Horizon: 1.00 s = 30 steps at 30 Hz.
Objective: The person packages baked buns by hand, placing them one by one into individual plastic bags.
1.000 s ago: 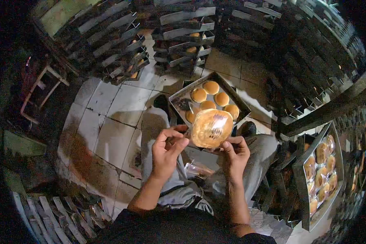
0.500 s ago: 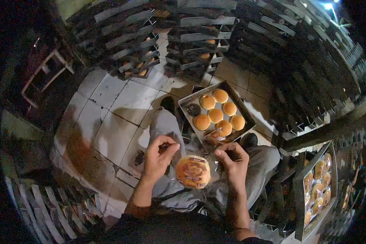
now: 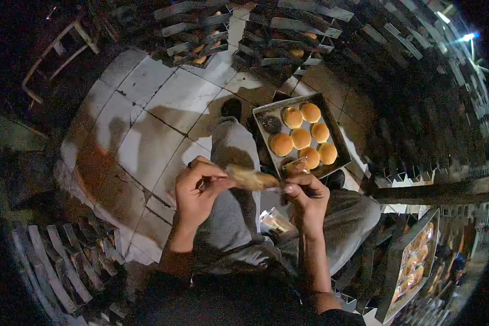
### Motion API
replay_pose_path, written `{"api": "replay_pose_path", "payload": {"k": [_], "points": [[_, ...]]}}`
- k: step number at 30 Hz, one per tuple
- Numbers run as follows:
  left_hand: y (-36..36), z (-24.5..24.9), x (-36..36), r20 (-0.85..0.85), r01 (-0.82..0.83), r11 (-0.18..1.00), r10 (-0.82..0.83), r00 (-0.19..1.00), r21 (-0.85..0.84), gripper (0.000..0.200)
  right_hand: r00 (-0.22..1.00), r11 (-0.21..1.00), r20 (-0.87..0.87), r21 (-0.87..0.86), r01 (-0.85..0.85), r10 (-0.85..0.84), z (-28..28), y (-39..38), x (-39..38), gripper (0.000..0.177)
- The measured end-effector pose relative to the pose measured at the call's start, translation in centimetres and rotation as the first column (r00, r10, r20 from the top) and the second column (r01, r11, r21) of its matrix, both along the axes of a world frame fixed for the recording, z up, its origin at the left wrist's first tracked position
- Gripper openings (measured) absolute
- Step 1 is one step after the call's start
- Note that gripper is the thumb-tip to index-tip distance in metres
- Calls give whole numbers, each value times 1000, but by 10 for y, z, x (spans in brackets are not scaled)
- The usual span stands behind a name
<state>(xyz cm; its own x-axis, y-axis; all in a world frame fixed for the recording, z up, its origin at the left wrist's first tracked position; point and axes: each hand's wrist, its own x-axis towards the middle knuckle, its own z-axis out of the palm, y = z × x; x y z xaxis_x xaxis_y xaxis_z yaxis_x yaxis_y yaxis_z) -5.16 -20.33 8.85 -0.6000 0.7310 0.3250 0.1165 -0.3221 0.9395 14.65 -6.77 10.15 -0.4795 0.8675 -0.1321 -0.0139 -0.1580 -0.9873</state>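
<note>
A bun in a clear plastic wrapper (image 3: 251, 178), blurred by motion, is stretched between my two hands over my lap. My left hand (image 3: 194, 190) pinches its left end between thumb and fingers. At its right end my right hand (image 3: 308, 200) is closed on the wrapper with thumb and forefinger. Just beyond the right hand, a shiny wrapped piece (image 3: 294, 166) lies at the near corner of a metal tray (image 3: 259, 126). Several bare round buns (image 3: 301, 138) sit in that tray, beside a dark round patch. A stack of printed plastic bags (image 3: 277, 221) rests between my thighs.
At the lower right stands a second tray (image 3: 392, 290) filled with wrapped buns (image 3: 413, 266). Racks of stacked trays (image 3: 65, 266) surround me on several sides. Pale floor tiles (image 3: 163, 127) lie to the left, and a frame like a chair (image 3: 60, 57) stands at the upper left.
The wrapped bun, earlier face-up and apart from the left hand, is now edge-on between both hands. My left hand has closed on its end. The bag stack has come into view below. The view has shifted.
</note>
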Motion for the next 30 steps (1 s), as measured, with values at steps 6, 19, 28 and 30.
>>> {"api": "replay_pose_path", "payload": {"k": [6,19,28,30], "points": [[36,22,0,-295,-143,975,88,951,-170,18,996,997,82,71,-34,28,13,33,-26,11],[-37,-24,47,161,-11,669,195,967,-743,34,936,659,-297,-668,-345,188,-131,-22,-22,31],[48,-49,70,-396,-104,914,-66,916,-393,28,972,905,-212,-387,-176,98,-143,95,17,61],[58,-81,89,-464,-254,914,85,882,-315,22,988,956,-152,-286,-63,19,-182,135,10,60]]}}
